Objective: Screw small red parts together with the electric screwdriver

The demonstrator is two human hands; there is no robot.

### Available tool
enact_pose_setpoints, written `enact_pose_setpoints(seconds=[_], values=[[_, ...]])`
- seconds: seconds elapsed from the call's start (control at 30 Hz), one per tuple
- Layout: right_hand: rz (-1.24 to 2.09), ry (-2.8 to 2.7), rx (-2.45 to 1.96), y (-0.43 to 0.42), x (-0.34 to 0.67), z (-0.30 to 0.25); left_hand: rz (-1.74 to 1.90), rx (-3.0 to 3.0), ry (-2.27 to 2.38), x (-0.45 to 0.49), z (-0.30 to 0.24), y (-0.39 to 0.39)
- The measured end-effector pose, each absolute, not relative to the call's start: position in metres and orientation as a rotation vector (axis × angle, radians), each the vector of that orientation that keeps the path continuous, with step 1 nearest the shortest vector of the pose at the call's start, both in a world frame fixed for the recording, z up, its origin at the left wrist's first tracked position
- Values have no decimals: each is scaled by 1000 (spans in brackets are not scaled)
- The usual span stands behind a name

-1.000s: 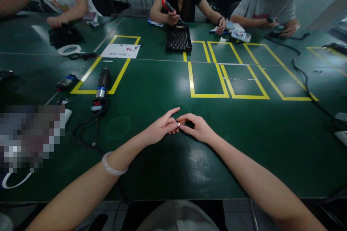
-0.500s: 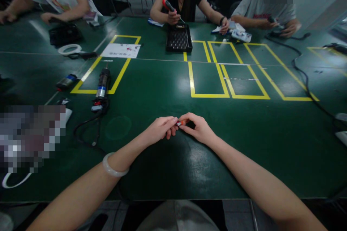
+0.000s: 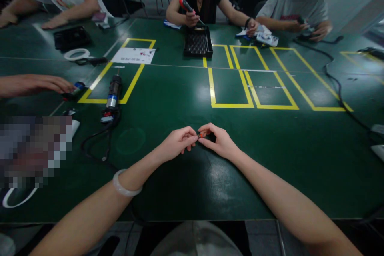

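Note:
Both hands meet over the green table, pinching one small orange-red and dark part (image 3: 201,136) between their fingertips. Its kind is too small to make out. My left hand (image 3: 181,142), with a pale bangle (image 3: 126,185) on its wrist, grips the left end between thumb and fingers. From the other side my right hand (image 3: 220,142) holds the orange end between thumb and forefinger. Fingertips hide much of the part. Left of my hands lies a corded electric screwdriver (image 3: 113,95), its bit pointing away from me.
A second cylindrical tool (image 3: 76,90) lies at left under another person's hand (image 3: 51,85). Across the table a co-worker holds a red-and-black screwdriver (image 3: 186,6) over a black tray (image 3: 198,48). A white sheet (image 3: 134,55), tape roll (image 3: 77,55) and cable (image 3: 333,76) lie around.
My left fingers have shifted on the small part, covering its pale end. At far left, another person's hand has come in onto the cylindrical tool.

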State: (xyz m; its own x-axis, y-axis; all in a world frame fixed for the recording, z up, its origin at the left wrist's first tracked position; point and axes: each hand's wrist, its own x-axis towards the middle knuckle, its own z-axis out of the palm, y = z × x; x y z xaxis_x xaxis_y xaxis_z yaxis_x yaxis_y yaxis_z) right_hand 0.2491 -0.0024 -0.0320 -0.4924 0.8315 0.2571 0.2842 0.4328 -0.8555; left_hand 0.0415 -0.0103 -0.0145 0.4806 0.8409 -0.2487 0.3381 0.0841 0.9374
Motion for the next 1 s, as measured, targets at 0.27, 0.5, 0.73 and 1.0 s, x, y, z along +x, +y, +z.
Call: enact_pose_setpoints(seconds=[0.27, 0.5, 0.73, 1.0], values=[[997, -2011, -909, 0, 249, -37, 588, 1637, 1182, 43, -9, -14], [879, -2096, -898, -1, 248, -34, 598, 1661, 1188, 43, -11, -14], [854, -2116, -905, -3, 245, -34, 596, 1591, 1193, 42, -12, -14], [834, -2116, -928, -3, 245, -33, 614, 1441, 1163, 40, -20, -9]])
